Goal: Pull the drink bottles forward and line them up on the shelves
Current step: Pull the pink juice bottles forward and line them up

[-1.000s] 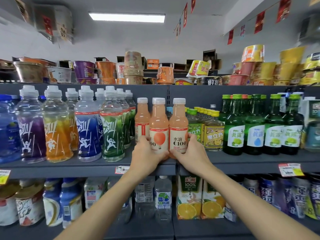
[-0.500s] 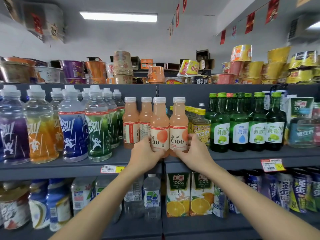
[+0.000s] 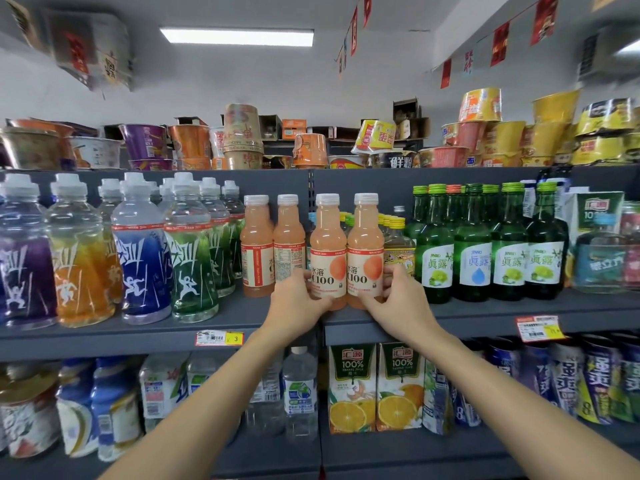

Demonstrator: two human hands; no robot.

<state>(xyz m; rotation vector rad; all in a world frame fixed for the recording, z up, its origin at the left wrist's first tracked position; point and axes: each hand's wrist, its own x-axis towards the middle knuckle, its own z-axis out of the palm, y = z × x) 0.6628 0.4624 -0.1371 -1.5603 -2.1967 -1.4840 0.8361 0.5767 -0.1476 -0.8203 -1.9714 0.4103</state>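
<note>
As seen from nearest outward: two bare forearms, raised from the bottom edge toward the grey metal shelf (image 3: pixel 485 320). Grip, left hand (image 3: pixel 298 299): fingers curled round the lower part of the left peach bottle (image 3: pixel 328 251). Grip, right hand (image 3: pixel 398 299): curled round the right peach bottle (image 3: pixel 365 251) in the same way. Both bottles upright, touching side by side, at the front lip of the middle shelf, on the joint between two shelf sections. Two more peach bottles (image 3: pixel 257 247) set further back, just to the left. Sports bottles (image 3: pixel 142 258) on the left, green glass bottles (image 3: pixel 474 258) on the right, small yellow-capped bottles (image 3: pixel 398 247) behind the right hand. Price tags (image 3: pixel 219 338) clipped to the shelf edge. Below: water bottles (image 3: pixel 300 393) and orange juice cartons (image 3: pixel 375 386). Above: stacked noodle cups (image 3: pixel 242 136). Beyond: pale wall, red pennants (image 3: pixel 500 43), one lit ceiling panel (image 3: pixel 237 36).
</note>
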